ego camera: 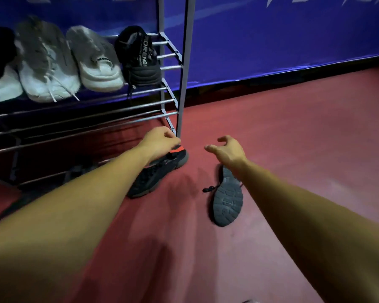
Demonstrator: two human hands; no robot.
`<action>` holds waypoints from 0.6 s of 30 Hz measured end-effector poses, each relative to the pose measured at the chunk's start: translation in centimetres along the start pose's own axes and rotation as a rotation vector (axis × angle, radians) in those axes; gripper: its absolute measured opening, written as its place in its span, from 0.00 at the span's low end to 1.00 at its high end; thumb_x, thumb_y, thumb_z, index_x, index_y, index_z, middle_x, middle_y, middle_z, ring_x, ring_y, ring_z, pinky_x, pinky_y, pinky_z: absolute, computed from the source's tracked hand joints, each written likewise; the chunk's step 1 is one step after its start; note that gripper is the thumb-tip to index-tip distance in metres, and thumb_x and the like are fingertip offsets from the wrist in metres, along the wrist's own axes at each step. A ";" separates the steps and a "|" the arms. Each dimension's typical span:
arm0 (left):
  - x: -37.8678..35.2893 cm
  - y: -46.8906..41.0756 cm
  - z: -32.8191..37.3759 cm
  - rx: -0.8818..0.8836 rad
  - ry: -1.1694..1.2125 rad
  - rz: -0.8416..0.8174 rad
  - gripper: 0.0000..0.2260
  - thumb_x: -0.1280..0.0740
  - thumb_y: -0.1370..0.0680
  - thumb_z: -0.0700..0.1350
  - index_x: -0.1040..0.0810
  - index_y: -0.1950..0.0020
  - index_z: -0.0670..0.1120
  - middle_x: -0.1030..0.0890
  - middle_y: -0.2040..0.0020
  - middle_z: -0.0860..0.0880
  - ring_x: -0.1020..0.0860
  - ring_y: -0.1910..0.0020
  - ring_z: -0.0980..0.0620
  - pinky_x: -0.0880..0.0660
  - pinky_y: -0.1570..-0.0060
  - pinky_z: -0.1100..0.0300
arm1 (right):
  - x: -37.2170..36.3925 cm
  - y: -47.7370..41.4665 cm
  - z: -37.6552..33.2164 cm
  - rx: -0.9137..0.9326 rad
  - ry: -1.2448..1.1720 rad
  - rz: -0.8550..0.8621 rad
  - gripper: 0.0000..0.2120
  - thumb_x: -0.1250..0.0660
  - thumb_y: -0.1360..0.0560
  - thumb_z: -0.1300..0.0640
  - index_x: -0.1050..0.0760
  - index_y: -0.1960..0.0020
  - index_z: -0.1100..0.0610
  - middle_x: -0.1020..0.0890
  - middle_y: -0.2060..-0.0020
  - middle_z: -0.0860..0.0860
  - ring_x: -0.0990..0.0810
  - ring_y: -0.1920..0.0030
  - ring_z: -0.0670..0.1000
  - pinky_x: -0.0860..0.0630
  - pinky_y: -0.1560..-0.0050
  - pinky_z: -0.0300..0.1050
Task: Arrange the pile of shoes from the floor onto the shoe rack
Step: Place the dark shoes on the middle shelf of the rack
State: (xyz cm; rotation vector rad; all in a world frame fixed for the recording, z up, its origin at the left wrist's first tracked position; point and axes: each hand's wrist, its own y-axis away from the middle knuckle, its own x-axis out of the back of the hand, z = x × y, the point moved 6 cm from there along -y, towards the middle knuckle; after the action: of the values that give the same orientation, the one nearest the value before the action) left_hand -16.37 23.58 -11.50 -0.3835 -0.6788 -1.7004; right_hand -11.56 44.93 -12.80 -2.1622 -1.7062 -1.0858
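Left hand: the left hand (162, 142) is curled at the heel of a black knit sneaker with an orange heel patch (149, 182); its fingertips appear to pinch the heel tab.
Right hand: the right hand (229, 150) hovers with its fingers spread and relaxed, holding nothing.
Task things on the floor: the black knit sneaker stands upright on the dark red floor (293, 138), just beside the foot of the shoe rack. A dark shoe turned over with its grey treaded sole up (228, 202) lies near it, at three o'clock.
Key relation: the overturned shoe lies at six o'clock from the right hand's fingers, under the wrist. Its long axis runs roughly twelve to six, with the near end toward the person. The right hand is clearly the nearer one to it.
Sneaker axis: heel at one o'clock under the left hand, toe at seven o'clock.
Rack: the grey metal shoe rack with chrome rails (181, 84) stands at ten o'clock from the hands.
Already shelved: two pale grey-white sneakers (48, 68) and a black lettered sneaker (140, 60) sit side by side on an upper shelf.
Likely step: lifting the sneaker by its heel. The right hand would have to draw back and drop to reach the overturned shoe.
Backdrop: a blue printed banner (271, 36) lines the wall.
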 end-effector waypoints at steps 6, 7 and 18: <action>-11.3 -2.1 -0.6 0.026 -0.164 -0.267 0.07 0.28 0.25 0.51 0.20 0.51 0.49 0.19 0.53 0.49 0.20 0.50 0.47 0.27 0.51 0.59 | 1.0 0.2 11.3 -0.238 0.160 -0.129 0.22 0.27 0.25 0.51 0.25 0.35 0.60 0.21 0.36 0.58 0.22 0.36 0.60 0.25 0.37 0.51; -12.9 -2.4 -0.7 0.030 -0.189 -0.305 0.07 0.28 0.24 0.51 0.21 0.51 0.49 0.19 0.52 0.49 0.20 0.48 0.47 0.26 0.49 0.58 | 1.0 0.0 12.7 -0.269 0.152 -0.144 0.16 0.27 0.26 0.52 0.22 0.41 0.59 0.19 0.40 0.58 0.20 0.39 0.60 0.24 0.38 0.52; -23.1 -1.8 -4.0 0.156 -0.279 -0.601 0.12 0.30 0.24 0.44 0.22 0.41 0.47 0.21 0.46 0.47 0.23 0.47 0.47 0.28 0.47 0.59 | -2.6 -2.5 18.8 -0.442 0.053 -0.241 0.22 0.27 0.28 0.54 0.23 0.36 0.58 0.18 0.40 0.57 0.19 0.40 0.59 0.22 0.37 0.54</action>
State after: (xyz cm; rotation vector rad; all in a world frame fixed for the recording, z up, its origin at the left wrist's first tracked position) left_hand -12.09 39.11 -28.60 -0.3261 -1.2141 -2.1577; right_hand -5.98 54.10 -28.64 -2.1702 -1.8808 -1.7094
